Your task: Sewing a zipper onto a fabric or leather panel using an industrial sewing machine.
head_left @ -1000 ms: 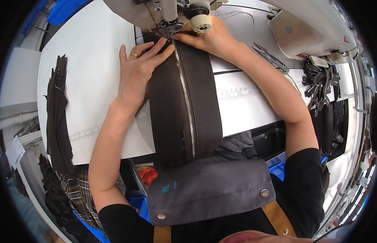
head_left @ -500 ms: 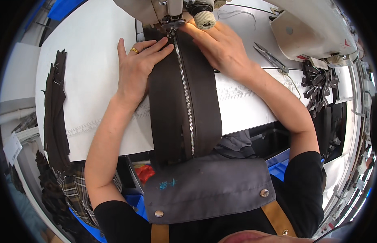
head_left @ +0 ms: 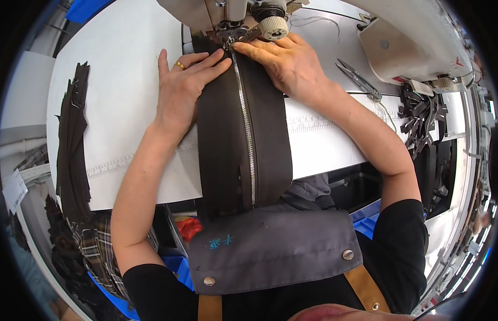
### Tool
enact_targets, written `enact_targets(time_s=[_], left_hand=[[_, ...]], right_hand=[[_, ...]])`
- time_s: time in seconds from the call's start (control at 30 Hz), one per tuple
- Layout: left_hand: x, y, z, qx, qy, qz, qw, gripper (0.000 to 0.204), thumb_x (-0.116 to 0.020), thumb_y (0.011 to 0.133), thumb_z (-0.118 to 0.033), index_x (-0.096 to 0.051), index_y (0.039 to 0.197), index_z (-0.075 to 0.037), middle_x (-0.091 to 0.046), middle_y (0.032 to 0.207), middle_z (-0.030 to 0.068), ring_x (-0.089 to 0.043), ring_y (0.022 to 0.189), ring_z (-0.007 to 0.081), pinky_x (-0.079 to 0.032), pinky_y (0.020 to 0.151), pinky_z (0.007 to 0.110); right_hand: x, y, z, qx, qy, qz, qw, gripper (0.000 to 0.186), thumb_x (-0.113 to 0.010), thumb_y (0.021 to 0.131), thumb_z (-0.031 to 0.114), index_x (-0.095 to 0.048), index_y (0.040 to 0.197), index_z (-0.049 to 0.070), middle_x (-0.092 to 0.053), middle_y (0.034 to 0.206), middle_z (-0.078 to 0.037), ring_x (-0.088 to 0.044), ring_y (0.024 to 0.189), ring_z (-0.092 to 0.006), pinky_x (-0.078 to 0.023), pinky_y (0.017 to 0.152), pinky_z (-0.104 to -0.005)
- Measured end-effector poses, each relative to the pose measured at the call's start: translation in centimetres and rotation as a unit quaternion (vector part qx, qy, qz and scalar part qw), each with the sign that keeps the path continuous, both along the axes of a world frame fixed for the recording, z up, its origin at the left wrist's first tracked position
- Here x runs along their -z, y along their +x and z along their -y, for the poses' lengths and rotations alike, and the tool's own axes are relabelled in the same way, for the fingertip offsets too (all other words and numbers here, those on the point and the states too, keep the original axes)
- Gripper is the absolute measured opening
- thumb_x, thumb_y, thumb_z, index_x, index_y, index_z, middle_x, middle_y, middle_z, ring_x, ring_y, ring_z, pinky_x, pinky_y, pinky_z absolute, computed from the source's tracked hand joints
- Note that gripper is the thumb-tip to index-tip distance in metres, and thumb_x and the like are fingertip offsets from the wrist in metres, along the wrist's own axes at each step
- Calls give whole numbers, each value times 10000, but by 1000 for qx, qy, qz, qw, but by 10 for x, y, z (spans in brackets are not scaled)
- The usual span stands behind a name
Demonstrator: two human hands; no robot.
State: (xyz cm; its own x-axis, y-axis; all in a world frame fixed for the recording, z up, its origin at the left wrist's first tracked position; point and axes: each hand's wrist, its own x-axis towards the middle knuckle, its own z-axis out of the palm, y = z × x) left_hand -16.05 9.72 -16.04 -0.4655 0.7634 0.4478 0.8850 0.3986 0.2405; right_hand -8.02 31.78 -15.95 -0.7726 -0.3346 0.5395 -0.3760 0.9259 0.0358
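A long dark brown fabric piece with a silver metal zipper down its length runs from under the presser foot of a sewing machine toward my body. My left hand, with a gold ring, lies on the fabric's left side, fingers stretched and fingertips close to the zipper. To the right of the zipper, my right hand rests on the fabric with its fingers extended. Its index fingertip is right beside the presser foot. The fabric's near end drops over the table edge by my apron.
Scissors lie right of my right hand, below the machine body. Dark fabric strips are stacked at the table's left; a bundle of small dark pieces sits at the right. A printed ruler crosses the white table.
My right hand has drawn back a little from under the machine head, its index fingertip now lower by the zipper. The presser foot shows more plainly. My left hand has barely moved.
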Motion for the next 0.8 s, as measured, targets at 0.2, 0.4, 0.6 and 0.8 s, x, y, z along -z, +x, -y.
enact_targets(time_s=[0.2, 0.4, 0.6, 0.8], left_hand=[[-1, 0, 0, 3, 5, 3, 1000, 403, -659, 775, -112, -696, 1165, -204, -666, 1220, -4, -585, 1137, 211, -151, 1114, 624], [-4, 5, -1, -14, -26, -15, 999, 471, -671, 764, -108, -666, 1208, -267, -635, 1266, -22, -580, 1144, 209, -137, 1106, 638], [-5, 6, 2, -12, -50, 0, 999, 483, -678, 761, -118, -657, 1218, -273, -612, 1299, -25, -552, 1173, 206, -126, 1103, 653], [-4, 10, 1, -17, -39, 1, 999, 461, -653, 776, -83, -665, 1212, -231, -610, 1304, -15, -542, 1175, 225, -119, 1108, 651]], right_hand=[[-1, 1, -4, -30, -69, 41, 996, 346, -628, 816, 99, -659, 1159, 132, -675, 1089, 18, -600, 1015, -189, -468, 851, -338], [0, 2, -3, -78, -31, 28, 996, 331, -640, 817, 106, -688, 1144, 141, -665, 1180, 20, -589, 1009, -190, -477, 866, -331], [2, 2, -7, -77, -38, 77, 993, 394, -620, 830, 79, -649, 1213, 167, -611, 1287, 24, -591, 1064, -251, -490, 910, -373], [-3, 4, -4, -52, -61, 38, 996, 428, -619, 832, 115, -611, 1257, 166, -656, 1158, 13, -589, 1053, -202, -457, 872, -353]])
